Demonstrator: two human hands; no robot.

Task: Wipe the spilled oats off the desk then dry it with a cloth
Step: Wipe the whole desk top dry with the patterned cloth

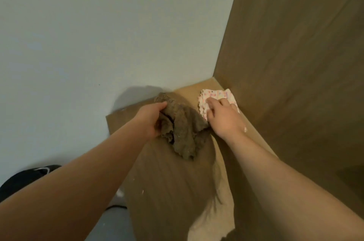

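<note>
Head view, near edge: pale patch (220,211) lies on the bench (161,191) by the front edge; likely the oat spill, though it could be a lit area. A few white specks (141,192) sit near the left edge.
Floor, lower left: dark shoe-like object (29,177), well apart from the work.
Left hand (151,120): fingers curled tight around a bunched brown cloth (181,130); most of the cloth hangs loose below the fist and touches the bench.
Reason for hold (judged): bunching gives a thick pad for wiping or drying while leaving slack to drag across the surface.
Right hand (222,116): fingers spread flat, palm down, pressing a white speckled cloth (214,96) onto the bench.
Reason for hold (judged): a flat palm spreads pressure so the cloth slides and picks up residue.
Far corner: speckled cloth lies just beside the wooden side panel (295,63), near where the bench meets the grey wall (98,33).
Task stage (judged): wiping under way in the corner; the near patch is not yet cleared.
</note>
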